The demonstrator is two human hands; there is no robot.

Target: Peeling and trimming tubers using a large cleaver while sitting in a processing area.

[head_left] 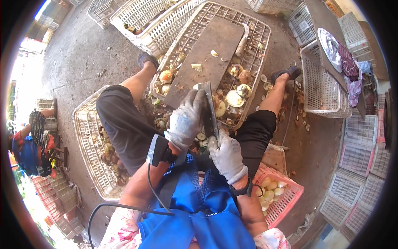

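Note:
My right hand (226,154), in a grey work glove, grips the handle of a cleaver (209,110) whose broad blade points away from me. My left hand (186,118), also gloved, lies over the blade's flat side near its tip; whether it holds a piece beneath is hidden. Both hands are above my lap, at the near edge of a brown cutting board (207,58) that lies on an upturned white crate (257,45). Cut pale onion pieces (235,98) and peels lie beside the board. A black device (157,150) is strapped to my left wrist.
A pink basket (290,199) of peeled pieces stands at my right. A white basket (85,137) of unpeeled bulbs stands at my left. More white crates (323,87) ring the concrete floor. Another person (29,145) crouches at the far left.

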